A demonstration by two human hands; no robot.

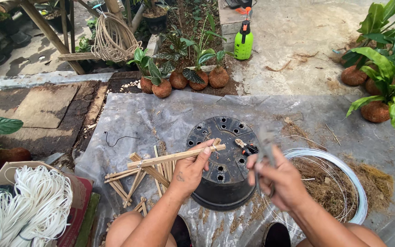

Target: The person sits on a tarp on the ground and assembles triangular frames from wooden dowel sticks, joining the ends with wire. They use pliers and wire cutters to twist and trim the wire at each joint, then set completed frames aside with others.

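Two bare hands work over an upturned black plastic pot (pixel 225 176) that sits at the centre of a grey plastic sheet (pixel 161 114). The left hand (pixel 189 171) is closed around a thin bamboo stick (pixel 175 156), thumb and fingers pinching it near its right end, so the stick runs from the hand out toward 9 o'clock and its tip reaches over the pot's base. The right hand (pixel 277 178), just at 3 o'clock of the left and apart from it, is clenched on a metal tool (pixel 265 151), blurred, that looks like pliers; its head points up toward 12 o'clock. Between the two hands, on the pot's base, lies a small dark object with an orange spot (pixel 249 148); what it is I cannot tell.

At 9 o'clock of the left hand, a loose pile of bamboo sticks (pixel 136 180) rests on the sheet, some crossed and joined. At 3 o'clock of the right hand a coil of pale wire (pixel 350 176) rings a heap of brown fibre (pixel 330 185). At 12 o'clock, well apart, stand small plants with round fibre-wrapped root balls (pixel 179 77) and a green spray bottle (pixel 243 42). At 8 o'clock lies a bundle of white cord (pixel 37 206).
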